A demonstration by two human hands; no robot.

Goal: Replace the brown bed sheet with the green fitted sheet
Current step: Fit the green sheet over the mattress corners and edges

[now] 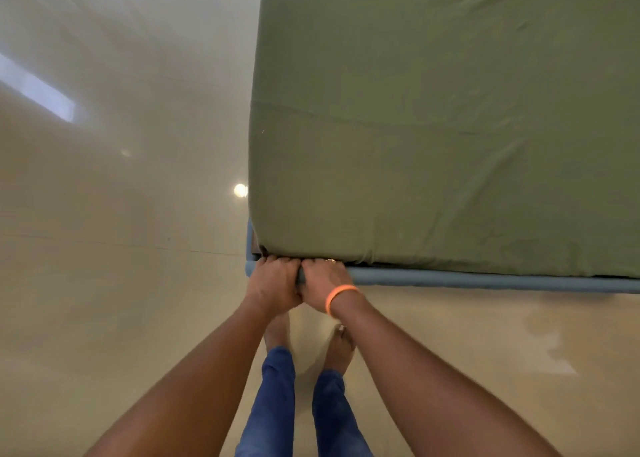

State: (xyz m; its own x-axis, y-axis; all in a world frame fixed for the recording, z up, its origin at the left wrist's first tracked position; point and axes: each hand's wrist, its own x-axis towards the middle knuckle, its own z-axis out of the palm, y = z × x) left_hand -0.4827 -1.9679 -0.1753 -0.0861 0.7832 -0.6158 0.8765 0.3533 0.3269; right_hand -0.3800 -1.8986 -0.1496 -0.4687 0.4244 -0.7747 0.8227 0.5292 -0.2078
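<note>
Left fingers (268, 260): curled under the sheet hem, tips hidden.
Right fingers (320, 263): curled under the same hem, right beside.
Left hand (273, 283): knuckles touching the right hand (323, 283).
Green fitted sheet (433, 127): stretched above the fingers, over the mattress corner.
Blue rail (485, 280): just below the fingers.
Orange band (337, 295): on the right wrist.

head view, looking steeply down, close over bed corner (263, 248)
</note>
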